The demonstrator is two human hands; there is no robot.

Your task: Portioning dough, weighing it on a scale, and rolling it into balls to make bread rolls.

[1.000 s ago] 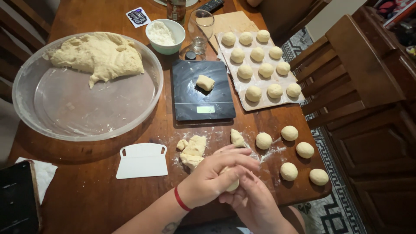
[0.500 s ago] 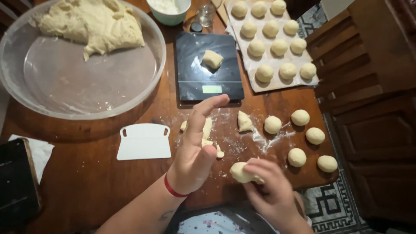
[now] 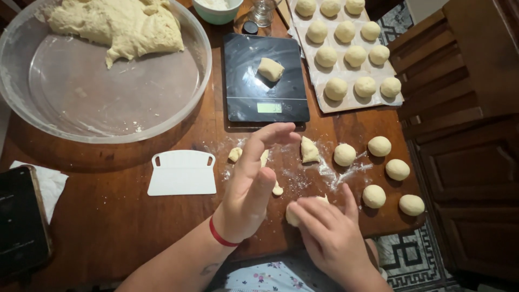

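Head view, looking straight down, I see my right hand (image 3: 328,230) cupped over a small pale lump of dough (image 3: 293,214) near the front edge of the dark brown wooden bench (image 3: 108,216), fingers curled together around it and pressing it onto the wood. My left hand (image 3: 253,186) is lifted just beside it, fingers spread and straight, holding nothing; a thin red band (image 3: 223,238) circles that wrist.

Behind the left hand lie a few torn scraps of dough (image 3: 309,150) in a dusting of flour. To the right sit five smooth round dough balls (image 3: 379,146), apart from one another. Left of the hands lies a flat white plastic scraper with a slotted handle (image 3: 183,173).

Further back stands a black flat kitchen scale (image 3: 265,97) carrying one squarish piece of dough (image 3: 270,69). On its left is a wide clear round plastic basin (image 3: 65,116) with a large ragged mass of dough (image 3: 121,27) at its far side. On the right of the scale a sheet of pale baking paper (image 3: 359,100) bears rows of shaped balls. A dark phone (image 3: 21,221) rests on a white napkin (image 3: 51,184) at the left edge.
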